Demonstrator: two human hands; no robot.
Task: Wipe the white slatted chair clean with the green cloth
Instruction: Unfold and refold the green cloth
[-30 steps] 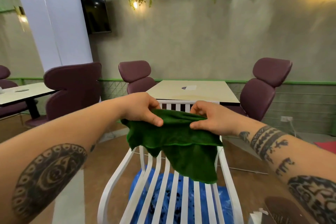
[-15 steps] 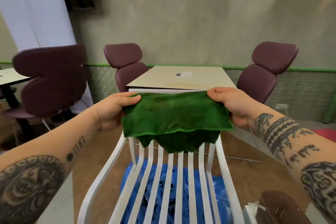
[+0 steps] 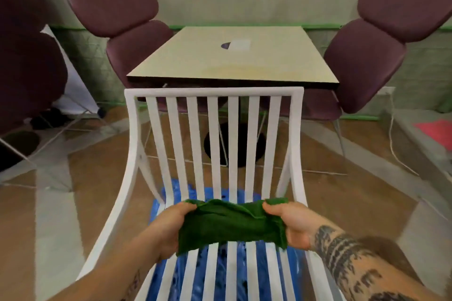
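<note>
The white slatted chair (image 3: 214, 91) stands directly in front of me, its back facing the table and its seat slats running toward me. A folded green cloth (image 3: 227, 223) is stretched over the seat near where the back meets it. My left hand (image 3: 166, 230) grips the cloth's left end and my right hand (image 3: 291, 223) grips its right end. Whether the cloth touches the slats is not plain.
A beige square table (image 3: 232, 56) stands just behind the chair, flanked by two maroon padded chairs (image 3: 117, 22) (image 3: 381, 39). Another maroon chair (image 3: 27, 61) sits at the left. Something blue (image 3: 234, 273) lies under the seat. A white cable (image 3: 393, 151) trails on the floor at right.
Both hands have carried the cloth down from the chair's top rail to the seat, and the cloth is now folded narrower. My view has tilted downward.
</note>
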